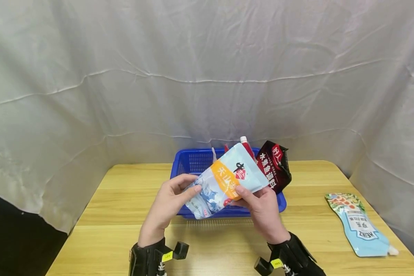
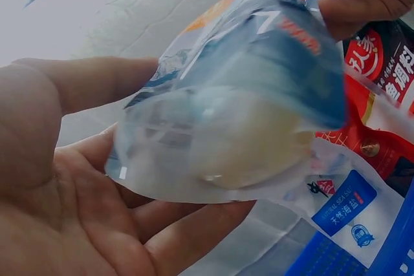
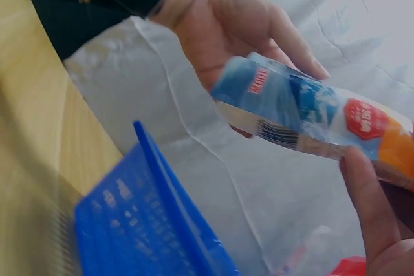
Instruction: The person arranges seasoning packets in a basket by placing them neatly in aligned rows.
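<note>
A light blue and orange bag of salt (image 1: pixel 227 177) is held tilted above the blue basket, its front turned up. My left hand (image 1: pixel 167 203) grips its lower left end, thumb on the front and fingers behind. At the lower right edge, my right hand (image 1: pixel 263 212) pinches the bag with its thumb on top. The left wrist view shows the bag's bottom (image 2: pixel 259 140) partly see-through, with pale contents. From the right wrist camera the bag (image 3: pixel 317 111) appears edge-on between both hands. The bag hides part of the basket.
The blue basket (image 1: pixel 179 163) holds a black seasoning packet (image 1: pixel 274 166), a red pouch with a white cap (image 1: pixel 247 147) and a white sea salt bag (image 2: pixel 352 214). A light blue Heinz pouch (image 1: pixel 362 228) lies on the wooden table (image 1: pixel 117 230) at right. Grey cloth (image 1: pixel 207 76) hangs behind.
</note>
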### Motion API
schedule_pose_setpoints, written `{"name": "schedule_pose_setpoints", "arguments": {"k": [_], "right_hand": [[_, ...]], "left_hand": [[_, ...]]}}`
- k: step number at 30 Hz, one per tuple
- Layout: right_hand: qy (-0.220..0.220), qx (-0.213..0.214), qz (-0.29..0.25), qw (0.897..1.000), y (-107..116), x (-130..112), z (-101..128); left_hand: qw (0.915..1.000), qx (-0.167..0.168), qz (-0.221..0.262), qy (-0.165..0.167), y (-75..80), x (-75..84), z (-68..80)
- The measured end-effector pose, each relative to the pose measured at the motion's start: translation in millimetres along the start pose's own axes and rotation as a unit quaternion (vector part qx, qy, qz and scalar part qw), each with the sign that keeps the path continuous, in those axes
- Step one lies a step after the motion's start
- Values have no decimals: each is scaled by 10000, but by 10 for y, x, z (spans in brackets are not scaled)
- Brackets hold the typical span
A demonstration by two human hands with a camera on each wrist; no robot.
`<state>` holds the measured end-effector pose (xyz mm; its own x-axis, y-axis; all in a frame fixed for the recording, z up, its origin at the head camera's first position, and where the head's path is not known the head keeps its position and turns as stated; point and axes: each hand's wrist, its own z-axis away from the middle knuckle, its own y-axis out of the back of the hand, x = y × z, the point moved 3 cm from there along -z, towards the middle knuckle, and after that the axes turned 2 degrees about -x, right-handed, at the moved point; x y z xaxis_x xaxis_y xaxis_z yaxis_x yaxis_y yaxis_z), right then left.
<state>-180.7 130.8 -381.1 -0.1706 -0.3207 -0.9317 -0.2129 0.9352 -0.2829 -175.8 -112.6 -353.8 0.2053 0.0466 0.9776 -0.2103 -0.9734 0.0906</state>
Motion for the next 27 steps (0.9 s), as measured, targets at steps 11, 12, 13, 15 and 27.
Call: {"name": "schedule_pose_setpoints", "arguments": {"k": [11,12,13,15,27], "right_hand": [[-176,-584,825,9947,73,-120,-3],[-177,-644,934,9934,77,-127,-2],[-159,-724,1008,9921,77,-134,-3],[-152,-848,1170,9894,80,-144,-1],[-479,-1217,1447,9808,87,-137,3]], "left_hand": [[9963,-853,-12,-59,-69,-37,-6],[9954,-956,-28,-45,-76,-39,-4],[9943,-1063,-45,-43,-84,-40,-2],[9919,-1259,-116,-74,-96,-43,4],[9861,-1466,-728,-288,-113,-100,-2]]}}
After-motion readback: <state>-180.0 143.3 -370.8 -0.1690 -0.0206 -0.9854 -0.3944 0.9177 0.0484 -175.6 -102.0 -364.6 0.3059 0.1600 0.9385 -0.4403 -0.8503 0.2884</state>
